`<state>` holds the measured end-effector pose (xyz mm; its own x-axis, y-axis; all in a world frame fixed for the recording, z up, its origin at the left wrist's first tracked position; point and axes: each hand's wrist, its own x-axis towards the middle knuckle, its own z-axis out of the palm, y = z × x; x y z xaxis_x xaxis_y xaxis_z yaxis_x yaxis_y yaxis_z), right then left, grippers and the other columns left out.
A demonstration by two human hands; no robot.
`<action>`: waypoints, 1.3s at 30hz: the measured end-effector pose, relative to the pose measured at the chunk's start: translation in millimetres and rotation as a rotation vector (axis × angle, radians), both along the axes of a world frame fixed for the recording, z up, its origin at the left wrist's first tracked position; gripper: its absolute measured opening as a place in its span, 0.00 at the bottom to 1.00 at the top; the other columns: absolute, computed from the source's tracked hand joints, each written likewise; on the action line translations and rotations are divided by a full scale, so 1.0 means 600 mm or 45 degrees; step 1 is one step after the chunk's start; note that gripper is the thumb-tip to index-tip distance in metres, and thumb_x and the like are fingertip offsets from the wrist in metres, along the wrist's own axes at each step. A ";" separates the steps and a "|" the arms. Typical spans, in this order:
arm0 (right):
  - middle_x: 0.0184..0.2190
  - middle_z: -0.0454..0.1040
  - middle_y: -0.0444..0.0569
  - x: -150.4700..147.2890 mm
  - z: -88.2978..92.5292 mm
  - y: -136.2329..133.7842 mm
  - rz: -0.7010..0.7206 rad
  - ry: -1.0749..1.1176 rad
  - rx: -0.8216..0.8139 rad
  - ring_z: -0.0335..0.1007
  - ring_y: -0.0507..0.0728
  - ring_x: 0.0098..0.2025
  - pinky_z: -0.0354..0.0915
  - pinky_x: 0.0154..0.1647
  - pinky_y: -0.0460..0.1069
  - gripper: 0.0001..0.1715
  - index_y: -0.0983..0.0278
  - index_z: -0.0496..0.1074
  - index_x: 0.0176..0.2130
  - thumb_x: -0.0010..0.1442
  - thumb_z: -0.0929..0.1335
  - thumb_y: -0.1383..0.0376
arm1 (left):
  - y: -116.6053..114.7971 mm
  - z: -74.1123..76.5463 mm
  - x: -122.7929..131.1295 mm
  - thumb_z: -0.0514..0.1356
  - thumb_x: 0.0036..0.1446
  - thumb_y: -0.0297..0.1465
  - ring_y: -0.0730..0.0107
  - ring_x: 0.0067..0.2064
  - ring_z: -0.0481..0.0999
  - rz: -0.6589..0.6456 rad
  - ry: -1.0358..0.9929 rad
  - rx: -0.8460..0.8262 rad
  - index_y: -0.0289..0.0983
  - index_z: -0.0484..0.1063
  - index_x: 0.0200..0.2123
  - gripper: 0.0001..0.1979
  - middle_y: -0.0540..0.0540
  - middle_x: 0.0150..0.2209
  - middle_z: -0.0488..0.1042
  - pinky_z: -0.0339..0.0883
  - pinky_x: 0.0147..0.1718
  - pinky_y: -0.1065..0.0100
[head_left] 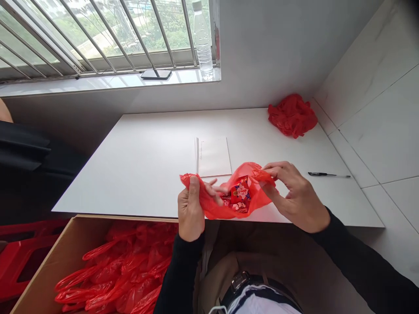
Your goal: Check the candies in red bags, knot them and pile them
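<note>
- Looks to me like the step in hand is spreading the mouth of a thin, see-through red plastic bag. It's held up near the front edge of the white rectangular desk, and I can't tell if its bottom touches down.
- Inside you can see small glossy red packets with a floral print.
- Left hand: the grip is clamped on the bag's left rim, thumb on top. Its fingers reach toward the packets, though I can't say whether they're inside the bag or behind the film.
- Right hand: the grip is pinched on the opposite rim, thumb and fingers together on the plastic.
- Next move, imo, calls for keeping both rims pinched and the bag level, since film that thin could fold over.
- Room-wise: the desk's left half is wide open. A pale flat booklet sits just behind the bag, a slim black pen lies right of the right hand, and a crumpled red plastic bundle fills the back right corner.
- Watch the front edge: a brown cardboard box full of red plastic bags sits just below it, beside the left forearm.
</note>
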<state>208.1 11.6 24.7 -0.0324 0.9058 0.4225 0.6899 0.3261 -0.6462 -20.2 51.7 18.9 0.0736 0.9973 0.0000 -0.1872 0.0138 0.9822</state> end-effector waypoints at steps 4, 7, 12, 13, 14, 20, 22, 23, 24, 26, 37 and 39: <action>0.39 0.73 0.48 -0.016 0.048 0.017 0.078 0.168 0.049 0.70 0.57 0.42 0.68 0.45 0.54 0.06 0.59 0.74 0.43 0.69 0.66 0.64 | 0.021 0.021 0.015 0.58 0.64 0.47 0.76 0.18 0.59 -0.188 0.040 -0.130 0.39 0.68 0.30 0.18 0.58 0.16 0.54 0.67 0.25 0.67; 0.34 0.71 0.48 -0.036 0.064 0.031 0.161 0.083 0.053 0.68 0.56 0.38 0.69 0.40 0.52 0.08 0.59 0.76 0.43 0.68 0.66 0.66 | 0.014 0.038 0.022 0.67 0.57 0.34 0.70 0.30 0.72 -0.381 0.151 -0.075 0.40 0.69 0.50 0.18 0.52 0.29 0.70 0.70 0.32 0.67; 0.37 0.77 0.47 -0.061 0.081 0.038 0.506 0.109 -0.115 0.72 0.55 0.40 0.71 0.41 0.51 0.12 0.61 0.76 0.48 0.64 0.69 0.69 | 0.007 0.046 0.032 0.63 0.58 0.28 0.63 0.41 0.75 -0.724 0.343 0.099 0.40 0.72 0.40 0.06 0.47 0.39 0.74 0.70 0.40 0.64; 0.41 0.78 0.48 -0.063 0.083 0.039 0.522 0.148 -0.122 0.73 0.55 0.42 0.71 0.43 0.51 0.15 0.61 0.75 0.51 0.65 0.68 0.68 | 0.009 0.044 0.033 0.62 0.60 0.30 0.63 0.40 0.74 -0.713 0.329 0.099 0.40 0.72 0.37 0.02 0.47 0.38 0.74 0.70 0.40 0.64; 0.44 0.78 0.49 -0.062 0.084 0.042 0.493 0.176 -0.107 0.73 0.56 0.44 0.71 0.46 0.52 0.16 0.61 0.74 0.54 0.66 0.68 0.67 | 0.011 0.041 0.033 0.60 0.63 0.32 0.65 0.39 0.73 -0.698 0.306 0.092 0.39 0.72 0.36 0.03 0.47 0.36 0.74 0.69 0.39 0.64; 0.46 0.77 0.52 -0.043 0.061 0.076 0.413 0.349 -0.284 0.73 0.60 0.49 0.69 0.53 0.58 0.15 0.62 0.75 0.51 0.68 0.66 0.60 | 0.024 0.033 0.022 0.57 0.67 0.42 0.75 0.25 0.61 -0.771 0.191 -0.046 0.38 0.71 0.33 0.15 0.52 0.24 0.64 0.62 0.27 0.69; 0.41 0.78 0.49 -0.038 0.052 0.083 0.457 0.518 -0.416 0.75 0.57 0.44 0.70 0.50 0.55 0.12 0.62 0.75 0.45 0.69 0.66 0.59 | 0.029 0.031 0.017 0.57 0.67 0.44 0.74 0.25 0.62 -0.785 0.142 -0.103 0.38 0.71 0.32 0.17 0.51 0.23 0.65 0.62 0.27 0.68; 0.40 0.78 0.48 -0.036 0.048 0.084 0.428 0.578 -0.424 0.75 0.56 0.43 0.70 0.50 0.55 0.12 0.62 0.74 0.43 0.69 0.66 0.58 | 0.032 0.030 0.015 0.55 0.67 0.45 0.72 0.25 0.64 -0.775 0.113 -0.133 0.38 0.71 0.33 0.18 0.49 0.24 0.66 0.63 0.27 0.67; 0.40 0.77 0.48 -0.034 0.046 0.082 0.391 0.607 -0.398 0.74 0.56 0.43 0.70 0.51 0.55 0.11 0.62 0.74 0.42 0.69 0.66 0.58 | 0.035 0.029 0.013 0.53 0.68 0.46 0.71 0.26 0.66 -0.754 0.084 -0.159 0.38 0.72 0.34 0.20 0.48 0.25 0.68 0.64 0.28 0.66; 0.43 0.76 0.49 -0.033 0.042 0.074 0.391 0.570 -0.337 0.73 0.57 0.46 0.68 0.54 0.57 0.08 0.61 0.74 0.42 0.68 0.67 0.60 | 0.040 0.026 0.010 0.51 0.67 0.48 0.68 0.27 0.69 -0.695 0.043 -0.195 0.38 0.74 0.36 0.21 0.45 0.28 0.71 0.67 0.29 0.63; 0.39 0.76 0.48 -0.048 -0.019 0.093 0.635 0.499 -0.550 0.73 0.55 0.40 0.70 0.45 0.53 0.24 0.61 0.68 0.57 0.74 0.56 0.52 | 0.032 0.017 0.001 0.66 0.52 0.27 0.65 0.35 0.75 -0.481 0.399 0.137 0.38 0.76 0.36 0.07 0.45 0.34 0.77 0.71 0.35 0.64; 0.30 0.72 0.44 -0.047 -0.032 0.100 0.557 0.487 -0.593 0.67 0.53 0.31 0.67 0.37 0.50 0.22 0.62 0.72 0.51 0.74 0.57 0.54 | 0.028 0.002 0.004 0.63 0.51 0.23 0.62 0.38 0.77 -0.338 0.518 0.285 0.40 0.77 0.39 0.12 0.44 0.37 0.78 0.72 0.39 0.62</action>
